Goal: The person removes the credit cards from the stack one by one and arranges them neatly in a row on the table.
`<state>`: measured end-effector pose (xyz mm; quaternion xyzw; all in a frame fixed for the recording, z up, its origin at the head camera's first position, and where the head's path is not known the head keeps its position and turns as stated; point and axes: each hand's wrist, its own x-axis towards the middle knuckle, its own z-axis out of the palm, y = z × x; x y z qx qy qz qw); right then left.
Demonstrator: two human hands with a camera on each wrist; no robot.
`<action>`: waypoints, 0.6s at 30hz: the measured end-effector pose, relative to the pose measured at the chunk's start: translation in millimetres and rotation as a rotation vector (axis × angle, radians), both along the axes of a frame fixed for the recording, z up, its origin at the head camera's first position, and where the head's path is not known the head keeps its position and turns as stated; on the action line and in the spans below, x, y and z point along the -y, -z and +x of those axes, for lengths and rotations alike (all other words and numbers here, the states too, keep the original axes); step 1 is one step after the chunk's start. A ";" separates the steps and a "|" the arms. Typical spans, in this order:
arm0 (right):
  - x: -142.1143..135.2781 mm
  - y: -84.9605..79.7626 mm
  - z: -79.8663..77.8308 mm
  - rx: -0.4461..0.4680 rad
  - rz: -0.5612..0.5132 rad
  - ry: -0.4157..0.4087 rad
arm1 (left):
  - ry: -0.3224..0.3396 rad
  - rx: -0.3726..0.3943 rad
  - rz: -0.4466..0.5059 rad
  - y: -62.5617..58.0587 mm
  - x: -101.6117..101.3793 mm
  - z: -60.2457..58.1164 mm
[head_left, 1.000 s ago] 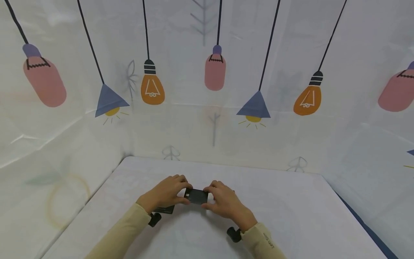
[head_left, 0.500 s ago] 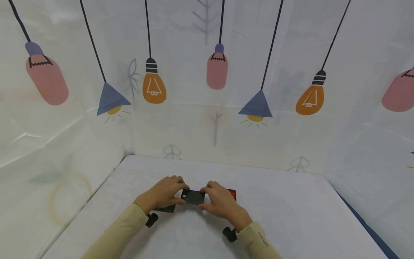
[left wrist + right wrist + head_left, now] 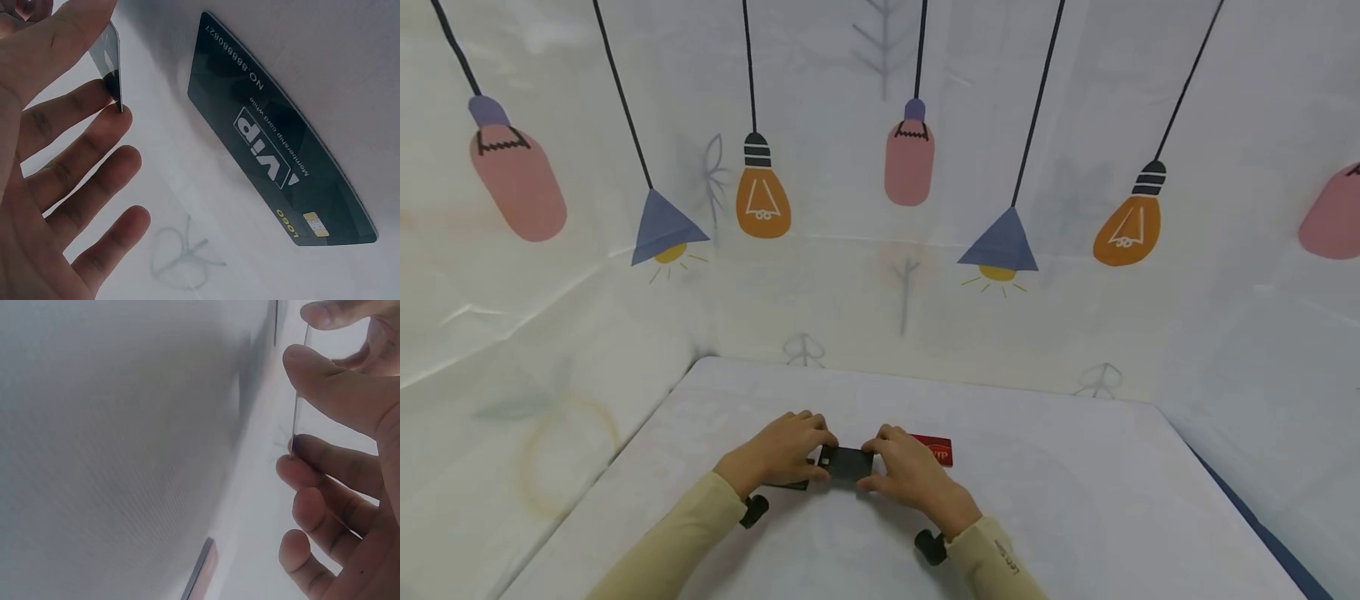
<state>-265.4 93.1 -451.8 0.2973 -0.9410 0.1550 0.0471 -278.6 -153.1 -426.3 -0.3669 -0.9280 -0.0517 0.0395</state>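
My left hand (image 3: 784, 452) and right hand (image 3: 916, 473) hold a thin dark card (image 3: 847, 464) between them over the table, pinching it by its two short ends with thumb and fingers. A small pale chip shows near its left end. The left wrist view has this held card (image 3: 111, 69) almost edge-on, and the right wrist view shows only its thin edge (image 3: 296, 419). Beneath the left hand lies a dark green VIP membership card (image 3: 269, 140) with a gold chip, partly hidden by that hand in the head view. A red card (image 3: 937, 450) lies just behind the right hand, partly covered.
The white table (image 3: 1075, 500) reaches back to a white curtain (image 3: 850, 292) printed with lamps and bulbs. Both wrists carry small black cameras, one at the left cuff (image 3: 754, 511) and one at the right cuff (image 3: 931, 547).
Both hands and the held card have shifted slightly left. More of the red card now shows behind the right hand, while less of the green card shows by the left hand.
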 end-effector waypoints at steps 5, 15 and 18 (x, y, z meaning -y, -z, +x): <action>1.3 0.9 -0.5 0.023 0.015 0.000 | -0.001 0.003 -0.023 1.9 -0.7 -1.0; 5.8 1.5 1.5 0.055 0.053 0.009 | 0.012 0.042 -0.012 6.9 2.5 0.5; 6.7 2.1 2.6 0.075 0.058 0.020 | 0.012 0.054 -0.009 8.0 2.3 1.5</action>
